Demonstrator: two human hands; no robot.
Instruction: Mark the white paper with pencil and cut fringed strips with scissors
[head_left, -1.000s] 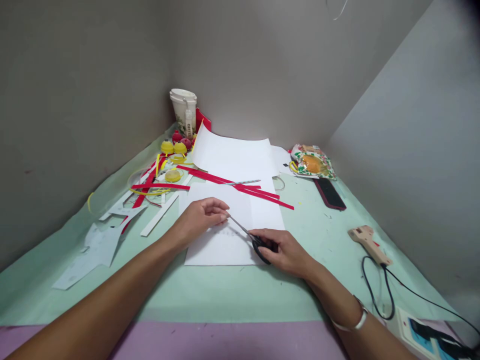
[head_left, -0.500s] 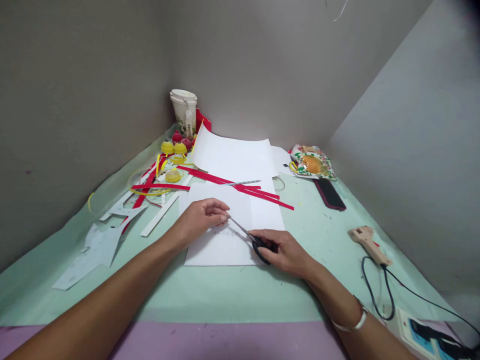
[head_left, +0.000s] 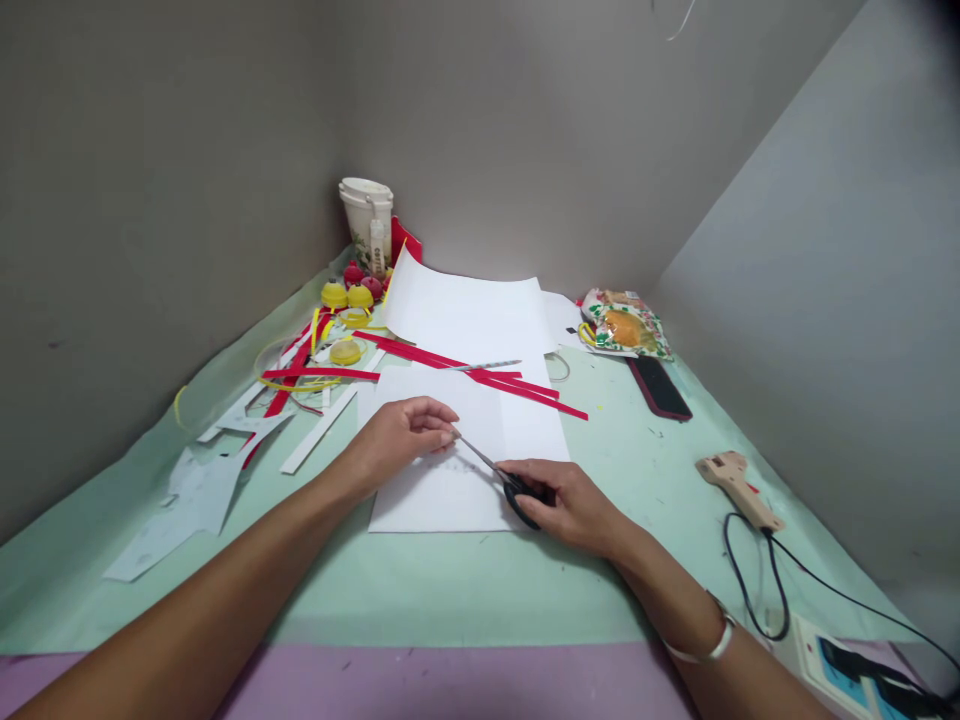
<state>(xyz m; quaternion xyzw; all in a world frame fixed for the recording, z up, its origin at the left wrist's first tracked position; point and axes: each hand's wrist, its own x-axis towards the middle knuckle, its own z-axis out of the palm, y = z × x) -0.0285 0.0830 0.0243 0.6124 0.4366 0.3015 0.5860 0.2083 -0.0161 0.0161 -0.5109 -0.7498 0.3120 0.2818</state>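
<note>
My right hand (head_left: pixel 559 497) is closed round the black handles of a pair of scissors (head_left: pixel 486 460), whose blades point up and left. At the blade tips, my left hand (head_left: pixel 420 425) has its fingers pinched together; what they hold, if anything, is too small to make out. Both hands are above a white paper sheet (head_left: pixel 442 505) lying on the green cloth. Behind them, several red strips (head_left: pixel 420 353) and a thin pen or pencil (head_left: pixel 487 366) lie across the paper.
On the left are paper scraps (head_left: pixel 191 505), yellow and red round pieces (head_left: pixel 346 350) and a white cup (head_left: pixel 367 225). A curved white sheet (head_left: pixel 472 310) stands behind. To the right are a food packet (head_left: pixel 626 328), a phone (head_left: pixel 660 388), a corded glue gun (head_left: pixel 739 488) and a power strip (head_left: pixel 810 655).
</note>
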